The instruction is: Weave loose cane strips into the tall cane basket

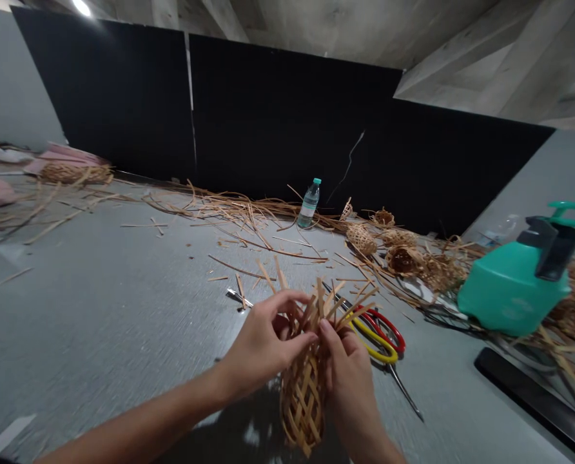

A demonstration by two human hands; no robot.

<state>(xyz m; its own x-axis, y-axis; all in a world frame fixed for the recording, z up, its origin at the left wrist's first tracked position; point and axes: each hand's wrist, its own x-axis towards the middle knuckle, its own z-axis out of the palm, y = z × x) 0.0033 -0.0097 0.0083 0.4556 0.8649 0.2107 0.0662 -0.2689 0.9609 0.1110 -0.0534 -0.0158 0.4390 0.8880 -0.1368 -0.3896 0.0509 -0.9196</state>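
Observation:
A small woven basket (303, 401) of pale flat strips stands in front of me, its loose strip ends fanning out at the far end. My left hand (271, 332) grips its upper left side, thumb laid across the strips and fingers curled behind. On the right side, my right hand (348, 370) pinches strips at the rim between thumb and fingers. Just beyond my right hand lie scissors (381, 338) with one red and one yellow handle loop. A thin pointed metal tool (406, 390) sticks out beside them. Past my left hand rests a slim metal tool (238, 297).
A clear water bottle (309, 205) stands at the back among loose strips (249, 209). Several woven pieces (406, 259) are heaped at the right. Nearer are a green spray bottle (512, 287) and a dark flat object (534, 399). A black panel (287, 116) closes off the back.

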